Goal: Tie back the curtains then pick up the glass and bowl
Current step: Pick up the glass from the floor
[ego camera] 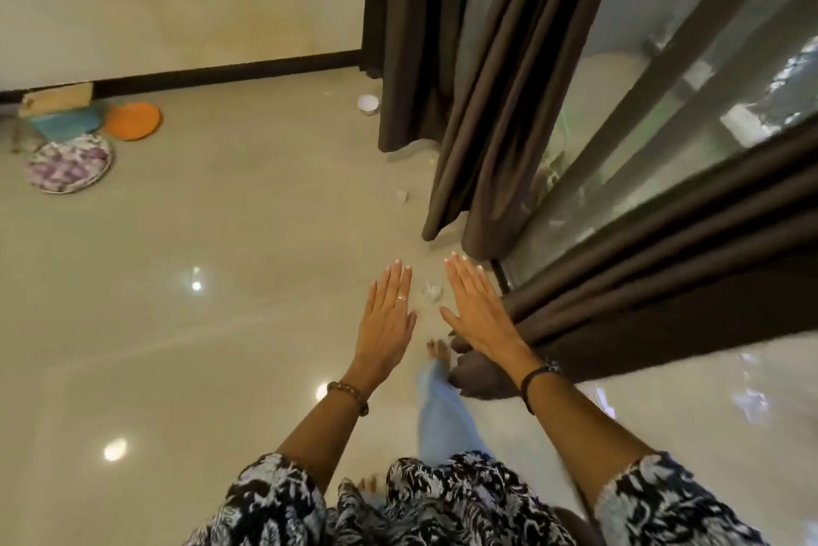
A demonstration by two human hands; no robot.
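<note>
Black-and-white patterned sleeves (274,501) fill the bottom of the view, and two bare forearms reach forward from them over a glossy tiled floor (199,346). Both hands are held flat, palms down, fingers straight and close together, holding nothing. On the left hand (386,315) a ring shows on one finger, and a beaded bracelet (349,396) circles its wrist. A dark band (533,377) sits at the wrist of the right hand (476,308).

Between the two hands, down on the floor, stands a clear glass (431,292); it is faint and hard to make out, and neither hand touches it. Below the hands a bare foot (438,351) steps forward from a pale blue trouser leg (447,412).

Just to the right of the right hand, a dark brown curtain (664,280) hangs along a glass door (690,147), its lower folds gathering on the floor beside the wrist. Ahead of the hands another curtain panel (509,80) hangs loose, and beyond it a third (411,36) stands in the corner.

Farther ahead and a little left of the left hand, a small white bowl (368,103) sits on the floor, close beside the corner curtain. A tiny pale object (401,195), too small to identify, lies between the bowl and the hands.

Well off to the left of the left hand, near the wall, lie an orange plate (133,120), a purple flowered plate (68,164) and a teal container (66,122) with a tan box (55,99) behind it.
</note>
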